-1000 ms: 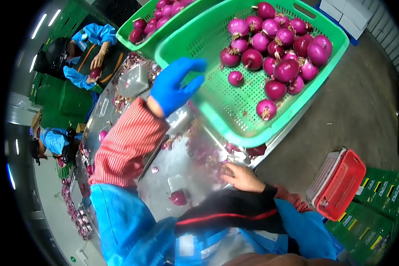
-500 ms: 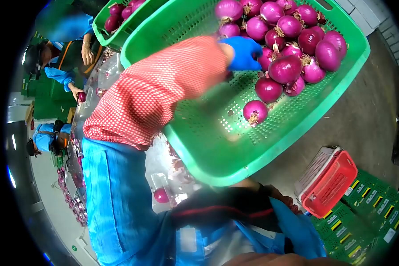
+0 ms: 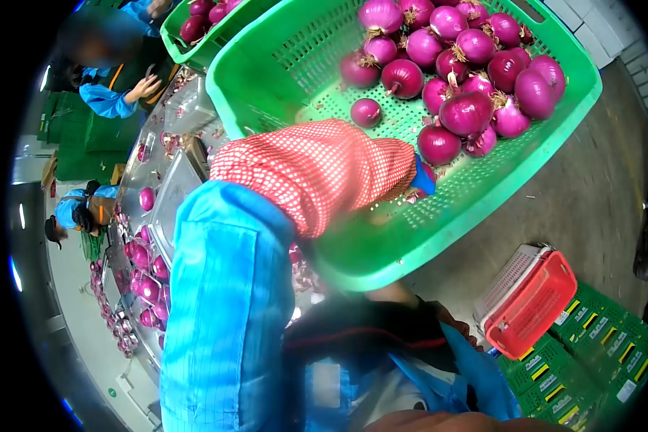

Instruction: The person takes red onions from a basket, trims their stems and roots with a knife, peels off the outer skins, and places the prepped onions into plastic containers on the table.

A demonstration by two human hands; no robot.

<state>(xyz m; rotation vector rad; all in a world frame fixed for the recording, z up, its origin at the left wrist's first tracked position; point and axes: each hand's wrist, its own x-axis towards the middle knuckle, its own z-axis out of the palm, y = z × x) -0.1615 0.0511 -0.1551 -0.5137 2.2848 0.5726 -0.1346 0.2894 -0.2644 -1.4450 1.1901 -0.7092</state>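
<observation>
My left hand (image 3: 425, 178), in a blue glove below a red-and-white mesh cuff, is low inside a large green basket (image 3: 403, 270). Its fingers are wrapped round a red onion (image 3: 429, 171), mostly hidden by the glove and cuff. Close by on the basket's perforated floor, a red onion (image 3: 438, 145) lies at the edge of a pile of red onions (image 3: 465, 113). A smaller red onion (image 3: 366, 113) sits apart, behind the cuff. At the basket's near rim a bit of bare skin shows, perhaps my right hand (image 3: 394, 292); its fingers are hidden.
A second green basket (image 3: 216, 39) with onions stands at the upper left. Left of me, a worktable (image 3: 174, 198) carries loose and packed onions. A co-worker's hand (image 3: 145, 88) is over it. A red basket (image 3: 536, 309) and stacked green crates (image 3: 590, 356) are at the lower right.
My left hand has moved down and nearer, from beside the pile to the lone onion on the basket floor. The co-worker's hand that held an onion has left that spot.
</observation>
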